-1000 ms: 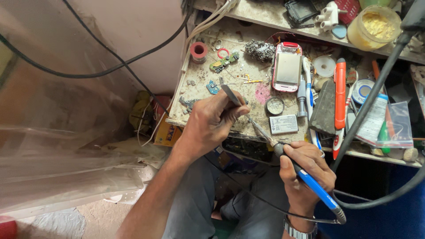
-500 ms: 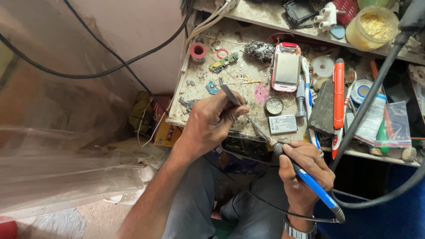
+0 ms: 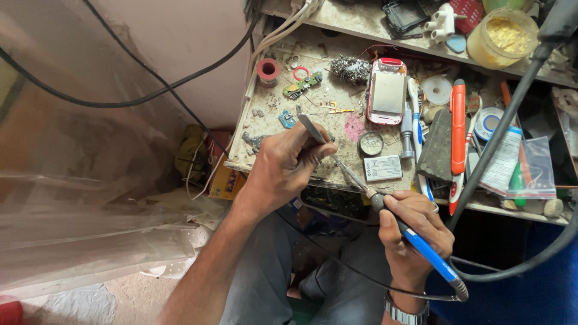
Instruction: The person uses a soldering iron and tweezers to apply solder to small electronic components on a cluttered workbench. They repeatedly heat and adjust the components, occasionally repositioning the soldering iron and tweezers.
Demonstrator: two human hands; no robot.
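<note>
Almost nothing is seen to have shifted over the last second: both hands are kept where they were at the near edge of the bench, so the fine work at the iron's tip is judged to be held steady rather than finished.

The workbench [image 3: 271, 129] is a worn, pale slab, speckled with grime and solder spatter, and crowded toward the right. On it a white and red phone body [image 3: 387, 98] is laid face down, rectangular with rounded corners, and a flat grey battery [image 3: 383, 168] is set just near of it. An orange-handled tool [image 3: 458, 129] is laid lengthwise to the right, and a yellow lidded tub [image 3: 501, 36] is stood on the far shelf.

The left hand [image 3: 280, 171] is curled at the bench's near edge, its fingers pressed together on slim metal tweezers [image 3: 312, 128], whose upper end is angled up and left. Whatever small part is pinched at the tips cannot be made out behind the fingers.

The right hand [image 3: 415, 232] is wrapped, fingers closed, round the soldering iron [image 3: 394, 219]: a smooth blue plastic grip, a dark collar, then a thin dull metal shaft run up and left, its tip brought right beside the left fingertips.
</note>
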